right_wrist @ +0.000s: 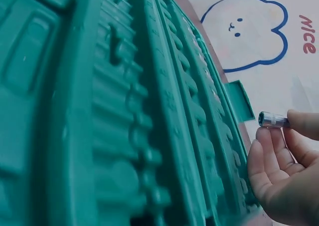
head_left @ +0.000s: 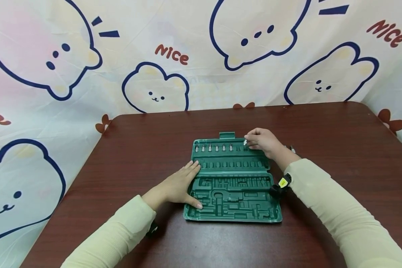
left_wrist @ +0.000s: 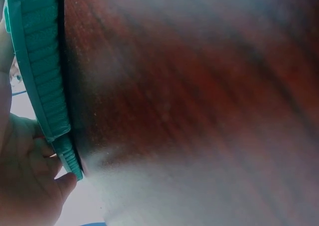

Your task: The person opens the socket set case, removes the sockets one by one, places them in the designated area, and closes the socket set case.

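Note:
A green plastic tool case (head_left: 232, 173) lies unfolded on the table, its moulded slots facing up. My left hand (head_left: 177, 184) rests on the left edge with fingers spread, the thumb on the near half. In the left wrist view that hand (left_wrist: 30, 173) is beside the case's ribbed side wall (left_wrist: 45, 71). Over the far right of the top row, my right hand (head_left: 262, 141) pinches a small silver socket (right_wrist: 271, 119) between thumb and fingers. Several small silver bits (head_left: 210, 147) stand in the left part of that row.
Small metal pieces (head_left: 292, 149) lie on the table right of the case, partly hidden by my right forearm. The case's latch tab (head_left: 227, 135) sticks out at the far edge. The brown table (head_left: 147, 141) meets a printed cloth backdrop (head_left: 201, 85).

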A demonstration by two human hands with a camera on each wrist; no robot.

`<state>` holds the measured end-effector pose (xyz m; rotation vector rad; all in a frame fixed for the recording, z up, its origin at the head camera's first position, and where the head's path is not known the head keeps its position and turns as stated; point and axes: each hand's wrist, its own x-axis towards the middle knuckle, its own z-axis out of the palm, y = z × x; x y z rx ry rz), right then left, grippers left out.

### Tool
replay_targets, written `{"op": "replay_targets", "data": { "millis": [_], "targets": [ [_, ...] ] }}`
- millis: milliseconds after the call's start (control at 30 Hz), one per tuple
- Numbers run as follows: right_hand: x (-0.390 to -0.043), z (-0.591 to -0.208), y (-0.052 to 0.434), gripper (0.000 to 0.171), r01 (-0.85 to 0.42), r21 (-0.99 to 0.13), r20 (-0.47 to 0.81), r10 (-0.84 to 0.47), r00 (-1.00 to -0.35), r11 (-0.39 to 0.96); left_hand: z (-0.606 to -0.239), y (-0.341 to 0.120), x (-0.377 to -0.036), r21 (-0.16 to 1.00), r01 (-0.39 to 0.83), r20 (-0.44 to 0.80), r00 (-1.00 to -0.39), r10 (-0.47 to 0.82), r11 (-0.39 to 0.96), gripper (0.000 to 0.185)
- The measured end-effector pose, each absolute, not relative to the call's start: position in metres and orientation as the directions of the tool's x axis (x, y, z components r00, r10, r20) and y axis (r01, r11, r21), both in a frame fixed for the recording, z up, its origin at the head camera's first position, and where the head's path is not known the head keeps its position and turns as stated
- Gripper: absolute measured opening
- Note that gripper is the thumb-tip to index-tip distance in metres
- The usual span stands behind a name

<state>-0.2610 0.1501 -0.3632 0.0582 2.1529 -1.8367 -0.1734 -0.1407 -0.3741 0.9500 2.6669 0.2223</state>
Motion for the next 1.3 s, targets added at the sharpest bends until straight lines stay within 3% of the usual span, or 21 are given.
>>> {"op": "replay_targets", "data": {
  "millis": [867,1300],
  "targets": [
    [-0.239,-0.359,0.231,0.031,0.159,-0.954,-0.195,-0.123,-0.973,0.254,-0.374,-0.143,-0.172,0.242,0.588,-0.227,-0.739,0.634,0.772,0.116],
    [-0.231,-0.371,0.274,0.029,0.16,-0.935,-0.199,-0.094,-0.976,0.315,-0.375,-0.142,-0.173,0.239,0.61,-0.202,-0.73,0.653,0.755,0.116]
  ]
}}
